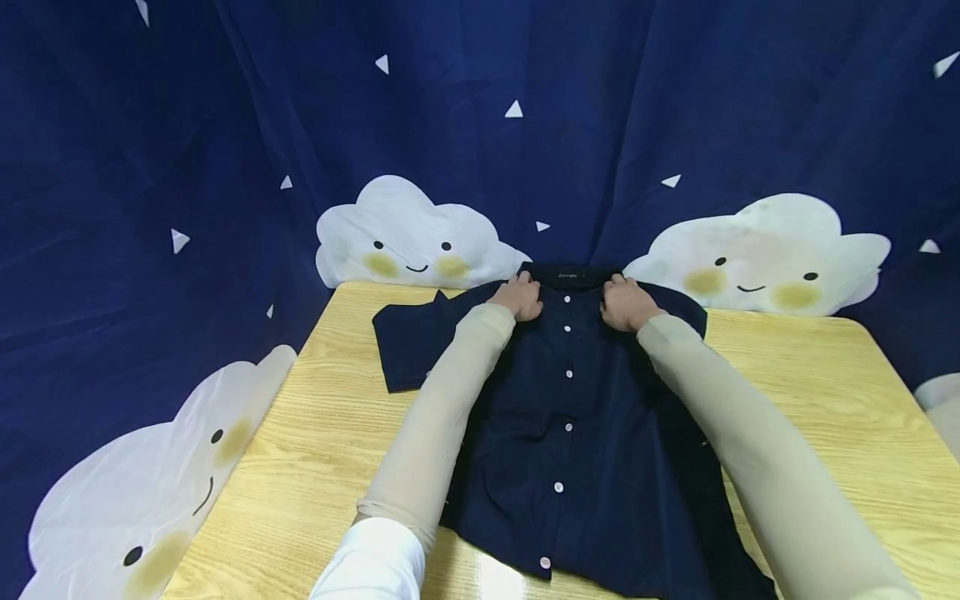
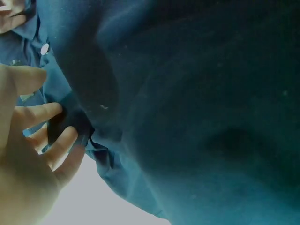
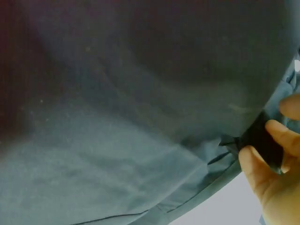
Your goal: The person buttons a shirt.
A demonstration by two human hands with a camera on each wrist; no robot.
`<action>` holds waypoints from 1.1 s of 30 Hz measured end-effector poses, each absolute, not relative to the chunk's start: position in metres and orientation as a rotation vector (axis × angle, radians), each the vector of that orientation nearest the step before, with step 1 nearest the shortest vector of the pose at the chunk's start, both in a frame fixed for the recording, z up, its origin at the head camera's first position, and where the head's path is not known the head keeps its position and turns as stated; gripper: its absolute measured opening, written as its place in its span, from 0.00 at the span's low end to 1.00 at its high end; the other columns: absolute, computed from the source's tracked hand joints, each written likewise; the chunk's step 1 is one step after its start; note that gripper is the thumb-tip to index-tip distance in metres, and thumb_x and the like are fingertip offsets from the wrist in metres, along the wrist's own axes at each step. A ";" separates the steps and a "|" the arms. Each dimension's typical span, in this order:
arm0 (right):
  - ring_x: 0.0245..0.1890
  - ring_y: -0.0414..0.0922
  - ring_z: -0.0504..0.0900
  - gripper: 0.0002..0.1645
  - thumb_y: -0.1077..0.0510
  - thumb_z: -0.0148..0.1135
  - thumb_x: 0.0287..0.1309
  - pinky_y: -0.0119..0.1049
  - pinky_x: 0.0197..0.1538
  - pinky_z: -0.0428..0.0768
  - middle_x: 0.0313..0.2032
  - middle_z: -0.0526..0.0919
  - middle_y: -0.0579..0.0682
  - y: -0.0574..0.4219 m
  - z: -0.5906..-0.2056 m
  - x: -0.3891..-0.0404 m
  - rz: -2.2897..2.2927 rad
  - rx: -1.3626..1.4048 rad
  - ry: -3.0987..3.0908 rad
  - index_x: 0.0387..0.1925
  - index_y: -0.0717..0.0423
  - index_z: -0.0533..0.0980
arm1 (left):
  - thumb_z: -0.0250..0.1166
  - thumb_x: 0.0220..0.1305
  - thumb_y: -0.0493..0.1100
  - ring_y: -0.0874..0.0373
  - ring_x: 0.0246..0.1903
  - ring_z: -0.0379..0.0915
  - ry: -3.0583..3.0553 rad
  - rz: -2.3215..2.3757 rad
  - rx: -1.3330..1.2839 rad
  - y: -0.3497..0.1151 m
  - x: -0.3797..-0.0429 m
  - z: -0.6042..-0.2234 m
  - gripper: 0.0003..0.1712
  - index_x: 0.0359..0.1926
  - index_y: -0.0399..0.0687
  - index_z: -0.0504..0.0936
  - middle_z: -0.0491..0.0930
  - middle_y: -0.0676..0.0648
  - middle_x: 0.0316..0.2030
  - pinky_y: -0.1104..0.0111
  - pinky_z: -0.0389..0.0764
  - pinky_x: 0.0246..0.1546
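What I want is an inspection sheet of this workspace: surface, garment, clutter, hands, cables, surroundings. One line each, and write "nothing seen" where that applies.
Surface: light wood-grain table, partly covered by the garment.
Garment: navy short-sleeved shirt, laid front up, with white buttons down the front; label inside the neckline too small to read; lower edge runs out of the head view.
Clutter: nothing seen.
Hands: left hand and right hand each grip the shirt, one on either side of the neckline.
Cables: nothing seen.
Surroundings: dark blue curtain behind, printed with smiling white clouds and white triangles.
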State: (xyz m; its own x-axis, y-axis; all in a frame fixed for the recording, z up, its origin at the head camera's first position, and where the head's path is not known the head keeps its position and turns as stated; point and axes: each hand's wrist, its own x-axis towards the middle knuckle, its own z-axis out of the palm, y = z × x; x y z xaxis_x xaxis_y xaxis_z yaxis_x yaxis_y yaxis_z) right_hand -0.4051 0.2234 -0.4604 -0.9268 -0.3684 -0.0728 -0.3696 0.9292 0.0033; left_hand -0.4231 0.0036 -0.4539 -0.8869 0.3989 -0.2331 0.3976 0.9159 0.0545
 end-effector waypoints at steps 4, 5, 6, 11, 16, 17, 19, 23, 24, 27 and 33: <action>0.48 0.66 0.67 0.24 0.59 0.50 0.60 0.56 0.53 0.68 0.49 0.66 0.71 0.226 -0.457 -0.401 0.063 -0.506 3.004 0.49 0.77 0.68 | 0.47 0.71 0.51 0.47 0.60 0.56 2.858 0.027 0.566 0.001 -0.420 -0.447 0.28 0.68 0.45 0.63 0.58 0.42 0.63 0.58 0.62 0.59; 0.49 0.67 0.66 0.25 0.58 0.50 0.60 0.57 0.53 0.68 0.52 0.65 0.71 0.226 -0.457 -0.401 0.061 -0.489 2.994 0.51 0.77 0.67 | 0.48 0.71 0.51 0.47 0.59 0.57 2.862 0.022 0.554 0.001 -0.419 -0.446 0.28 0.67 0.45 0.64 0.58 0.42 0.63 0.58 0.63 0.58; 0.52 0.67 0.64 0.26 0.58 0.50 0.61 0.58 0.54 0.67 0.55 0.62 0.72 0.227 -0.458 -0.401 0.058 -0.479 2.978 0.53 0.77 0.66 | 0.47 0.71 0.51 0.47 0.59 0.56 2.860 0.018 0.544 0.000 -0.419 -0.445 0.27 0.67 0.45 0.64 0.58 0.42 0.63 0.58 0.63 0.58; 0.59 0.73 0.57 0.32 0.56 0.53 0.62 0.60 0.57 0.63 0.69 0.41 0.71 0.228 -0.465 -0.395 0.027 -0.514 2.894 0.58 0.78 0.62 | 0.46 0.72 0.49 0.43 0.66 0.48 2.788 0.049 0.559 0.000 -0.417 -0.450 0.27 0.69 0.47 0.62 0.47 0.44 0.71 0.56 0.59 0.62; 0.64 0.70 0.55 0.33 0.56 0.54 0.63 0.57 0.64 0.55 0.71 0.32 0.68 0.236 -0.471 -0.382 -0.011 -0.651 2.917 0.61 0.77 0.61 | 0.47 0.72 0.47 0.40 0.69 0.44 2.738 0.142 0.707 -0.002 -0.404 -0.444 0.28 0.70 0.47 0.59 0.39 0.45 0.73 0.56 0.53 0.65; 0.64 0.70 0.53 0.33 0.56 0.53 0.63 0.57 0.65 0.52 0.71 0.33 0.67 0.237 -0.471 -0.378 -0.039 -0.669 2.922 0.62 0.76 0.61 | 0.47 0.72 0.47 0.41 0.69 0.45 2.729 0.146 0.735 -0.003 -0.400 -0.440 0.28 0.70 0.47 0.59 0.41 0.45 0.73 0.57 0.52 0.66; 0.65 0.70 0.51 0.32 0.55 0.51 0.65 0.58 0.65 0.49 0.71 0.36 0.67 0.239 -0.467 -0.369 -0.098 -0.681 2.916 0.63 0.74 0.61 | 0.48 0.72 0.47 0.45 0.68 0.49 2.703 0.120 0.792 -0.008 -0.391 -0.434 0.28 0.70 0.47 0.60 0.48 0.43 0.72 0.59 0.54 0.65; 0.65 0.71 0.49 0.32 0.52 0.48 0.68 0.59 0.65 0.49 0.69 0.45 0.70 0.241 -0.461 -0.346 -0.187 -0.646 2.892 0.65 0.71 0.60 | 0.49 0.72 0.49 0.49 0.65 0.55 2.634 0.027 0.876 -0.026 -0.367 -0.427 0.27 0.68 0.46 0.62 0.60 0.41 0.66 0.61 0.57 0.63; 0.65 0.70 0.50 0.32 0.52 0.47 0.68 0.60 0.65 0.50 0.68 0.47 0.71 0.242 -0.460 -0.339 -0.196 -0.632 2.887 0.65 0.71 0.60 | 0.49 0.72 0.49 0.48 0.65 0.56 2.622 0.010 0.888 -0.031 -0.360 -0.426 0.27 0.68 0.45 0.62 0.60 0.41 0.66 0.61 0.58 0.63; 0.63 0.70 0.55 0.33 0.52 0.47 0.69 0.60 0.63 0.54 0.65 0.55 0.74 0.247 -0.458 -0.315 -0.216 -0.610 2.896 0.64 0.73 0.59 | 0.49 0.72 0.51 0.46 0.67 0.53 2.602 -0.023 0.885 -0.048 -0.336 -0.425 0.30 0.70 0.44 0.60 0.57 0.40 0.68 0.58 0.57 0.64; 0.61 0.70 0.60 0.34 0.52 0.48 0.69 0.60 0.61 0.59 0.61 0.61 0.74 0.261 -0.459 -0.261 -0.295 -0.626 2.877 0.63 0.77 0.58 | 0.51 0.70 0.56 0.43 0.66 0.52 2.575 -0.008 0.842 -0.082 -0.292 -0.432 0.35 0.70 0.41 0.58 0.56 0.39 0.69 0.57 0.58 0.63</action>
State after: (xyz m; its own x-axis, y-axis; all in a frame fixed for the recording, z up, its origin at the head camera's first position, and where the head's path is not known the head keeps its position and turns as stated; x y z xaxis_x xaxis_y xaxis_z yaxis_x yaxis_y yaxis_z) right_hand -0.2606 0.2607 -0.4591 -0.8944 -0.4264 -0.1348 -0.3901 0.8914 -0.2308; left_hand -0.2916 -0.0823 -0.4324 -0.7236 0.5623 -0.4003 0.5648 0.8157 0.1250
